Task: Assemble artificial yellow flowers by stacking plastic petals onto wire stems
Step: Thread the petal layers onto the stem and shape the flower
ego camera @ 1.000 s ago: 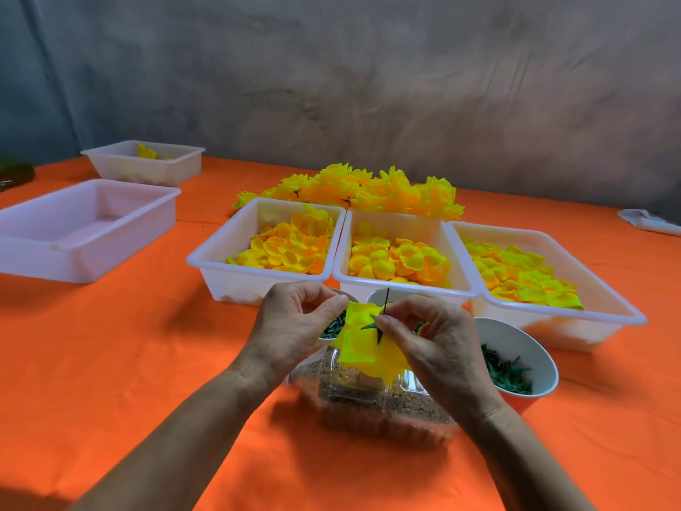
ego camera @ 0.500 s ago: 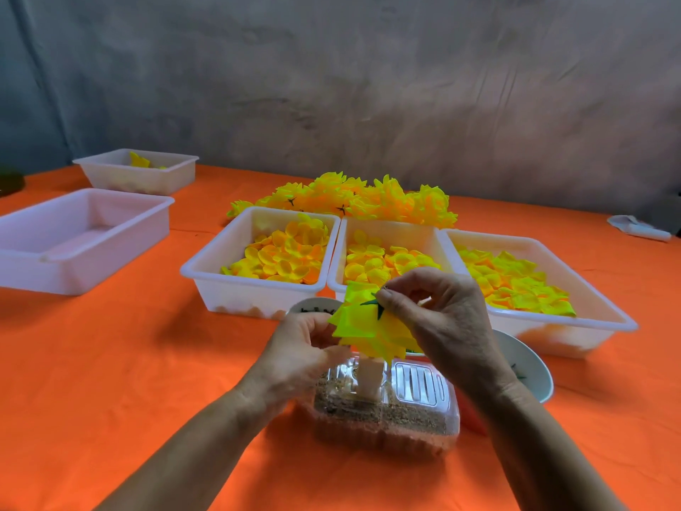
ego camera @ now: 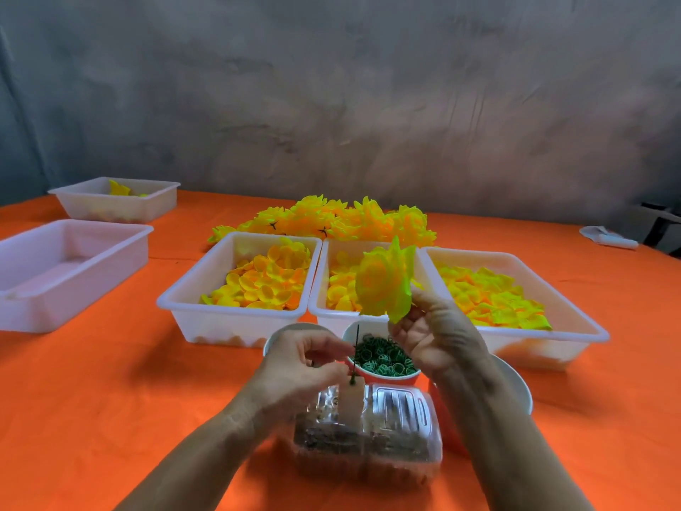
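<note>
The stacked yellow flower head point(ego camera: 385, 282) is being held up at the centre of the view, tilted on edge, above the middle tray. The right hand point(ego camera: 435, 337) is grasping it from below, at its base, with curled fingers. At 7 o'clock from the flower head, the left hand point(ego camera: 302, 363) is pinching a thin dark wire stem point(ego camera: 355, 354), which is standing nearly upright over a small white block point(ego camera: 352, 402) on the clear plastic container point(ego camera: 368, 433). The flower head and the stem are apart, so this flower is judged to be stacked but not yet finished on its stem. Just behind the stem, a red cup point(ego camera: 383, 370) is holding green rings point(ego camera: 383, 355). At 12 o'clock from the hands, three white trays are sitting side by side on the orange counter point(ego camera: 92, 400): the left tray point(ego camera: 236, 315), the middle tray point(ego camera: 331, 315) and the right tray point(ego camera: 534, 341), each still holding many loose petals. Behind them, a pile of finished flowers point(ego camera: 331, 219) is lying on the counter. The task is judged to be well under way, with much stock remaining.
</note>
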